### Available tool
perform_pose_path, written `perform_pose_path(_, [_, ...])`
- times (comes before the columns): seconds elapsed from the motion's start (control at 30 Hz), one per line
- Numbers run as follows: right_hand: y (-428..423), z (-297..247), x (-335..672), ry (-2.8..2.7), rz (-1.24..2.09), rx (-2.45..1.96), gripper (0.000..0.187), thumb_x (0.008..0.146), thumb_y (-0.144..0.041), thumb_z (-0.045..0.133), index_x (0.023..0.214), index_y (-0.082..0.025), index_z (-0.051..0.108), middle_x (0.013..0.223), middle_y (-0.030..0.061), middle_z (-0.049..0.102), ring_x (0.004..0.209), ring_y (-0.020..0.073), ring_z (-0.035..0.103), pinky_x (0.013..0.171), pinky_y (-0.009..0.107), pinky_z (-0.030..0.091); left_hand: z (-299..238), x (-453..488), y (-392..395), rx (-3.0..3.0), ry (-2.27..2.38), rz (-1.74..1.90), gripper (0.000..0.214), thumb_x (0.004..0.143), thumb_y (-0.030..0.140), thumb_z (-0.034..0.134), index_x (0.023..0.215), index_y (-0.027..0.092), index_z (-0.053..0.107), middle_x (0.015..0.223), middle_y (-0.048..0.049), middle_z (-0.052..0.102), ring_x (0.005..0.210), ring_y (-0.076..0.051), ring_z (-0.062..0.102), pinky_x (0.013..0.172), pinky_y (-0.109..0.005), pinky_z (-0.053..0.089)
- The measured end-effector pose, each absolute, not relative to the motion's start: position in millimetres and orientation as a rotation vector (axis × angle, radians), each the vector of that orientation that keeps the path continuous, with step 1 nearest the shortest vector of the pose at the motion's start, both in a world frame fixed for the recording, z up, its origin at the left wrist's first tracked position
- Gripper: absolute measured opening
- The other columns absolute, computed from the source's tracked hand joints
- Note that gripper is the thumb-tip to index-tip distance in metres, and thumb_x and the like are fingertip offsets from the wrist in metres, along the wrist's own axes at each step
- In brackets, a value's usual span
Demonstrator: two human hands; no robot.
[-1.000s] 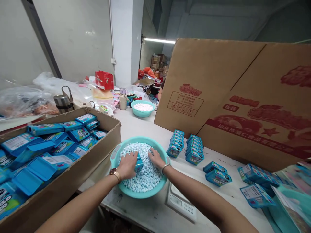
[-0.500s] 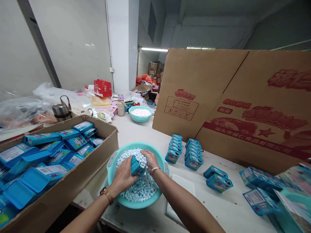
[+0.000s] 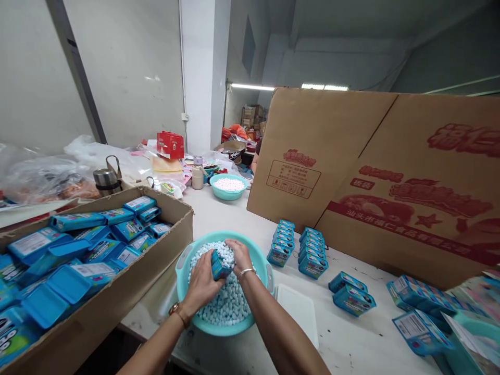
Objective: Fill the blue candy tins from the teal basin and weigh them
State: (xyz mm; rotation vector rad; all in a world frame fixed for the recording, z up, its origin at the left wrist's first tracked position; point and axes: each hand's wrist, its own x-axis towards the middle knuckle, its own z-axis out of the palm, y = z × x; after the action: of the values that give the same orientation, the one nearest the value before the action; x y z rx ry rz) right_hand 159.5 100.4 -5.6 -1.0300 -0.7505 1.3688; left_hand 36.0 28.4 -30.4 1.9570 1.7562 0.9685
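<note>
A turquoise basin (image 3: 219,329) of small pale-blue candies (image 3: 228,308) stands on the table in front of me. Over it, my left hand (image 3: 203,281) is closed around a small blue box (image 3: 220,266), held tilted with its open top in the candies. My right hand (image 3: 239,255) curls against the far side of the box, fingers bent over a heap of candies at its mouth. The fingertips of that hand are partly hidden among the candies.
A carton (image 3: 183,225) full of blue boxes is at left. Rows of blue boxes (image 3: 312,260) stand on the right, before a large cardboard sheet (image 3: 297,146). A white lid (image 3: 299,312) lies beside the basin. Farther back sits another basin (image 3: 228,194) of pale candies.
The whole view has shifted slightly, with things appearing a little lower and to the right. Both hands stay at the box among the candies, with little movement.
</note>
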Motion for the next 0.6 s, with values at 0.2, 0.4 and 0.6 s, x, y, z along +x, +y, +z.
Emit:
perform_pose_path(0.2, [100.6,-13.0,153.1,-0.699,1.352,-1.046,0.017,0.054,-0.031,0.074,0.062,-0.017,0.067,0.062,0.0012,0.066,0.065,0.0176,0.058,0.066,0.029,0.045,-31.9,34.7,30.0,1.941,1.791,0.924,0.079,0.071,0.035,0.065,0.140,0.013,0.030,0.141,-0.0183,0.045,0.135,-0.034,0.041,0.110,-0.049,0.035])
perform_pose_path(0.4, [100.2,-18.2,152.8,-0.698,1.317,-1.052,0.018,0.054,-0.033,0.074,0.063,-0.018,0.067,0.063,0.0012,0.066,0.066,0.0173,0.057,0.066,0.029,0.044,-28.5,32.7,31.9,2.004,1.729,0.873,0.074,0.071,0.030,0.064,0.137,0.014,0.035,0.140,-0.0177,0.047,0.134,-0.034,0.043,0.109,-0.048,0.035])
perform_pose_path(0.6, [99.7,-18.0,154.3,-0.719,1.306,-1.054,0.020,0.056,-0.035,0.074,0.063,-0.018,0.066,0.061,0.0007,0.064,0.063,0.0163,0.056,0.064,0.028,0.043,-28.6,28.2,30.7,1.985,1.707,0.881,0.077,0.071,0.031,0.064,0.140,0.017,0.034,0.143,-0.0171,0.045,0.137,-0.035,0.039,0.111,-0.051,0.032])
